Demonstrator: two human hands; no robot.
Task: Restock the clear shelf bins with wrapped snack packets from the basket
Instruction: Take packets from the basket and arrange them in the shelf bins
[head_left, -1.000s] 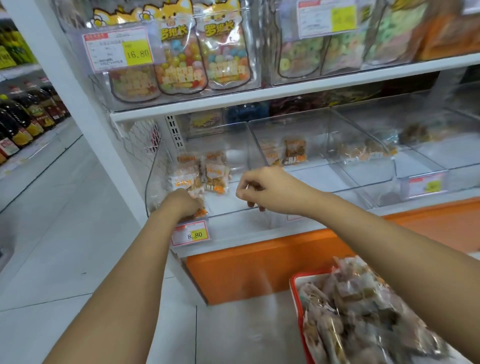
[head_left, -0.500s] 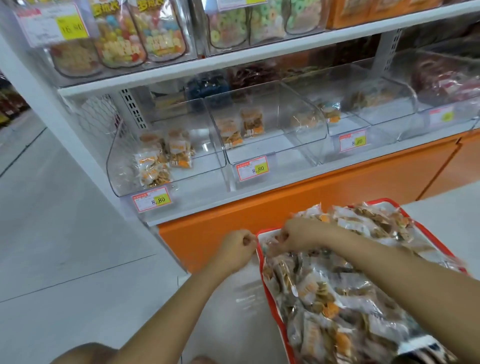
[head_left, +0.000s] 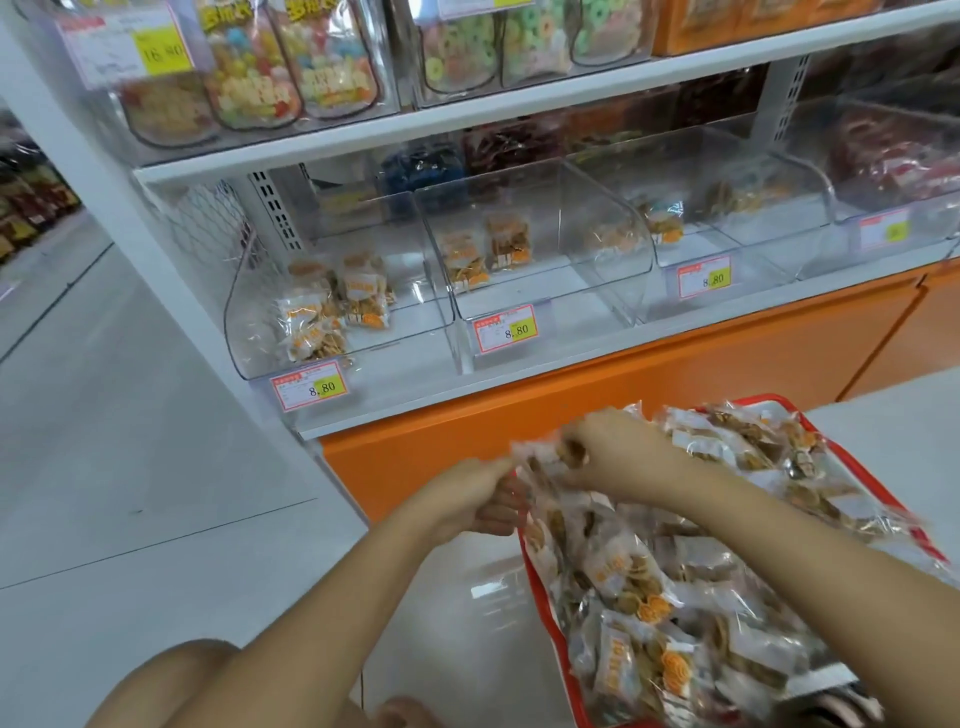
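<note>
Having left the sparsely stocked leftmost clear plastic shelf bin (head_left: 244, 338), the left hand (head_left: 467, 499) and right hand (head_left: 608, 452) now each clutch clear-wrapped snack packets (head_left: 543, 470) atop the heaped red plastic basket (head_left: 525, 553), indicating a fresh load underway.

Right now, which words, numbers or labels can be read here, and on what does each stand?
"16.80": top-shelf price tag.
"8.80": leftmost bin's tag.
"8.80": second bin's tag.
"8.80": third bin's tag.
Unreadable: the fourth tag, the tags' small print, the print on the snack packets and candy bags, all blurred.
</note>
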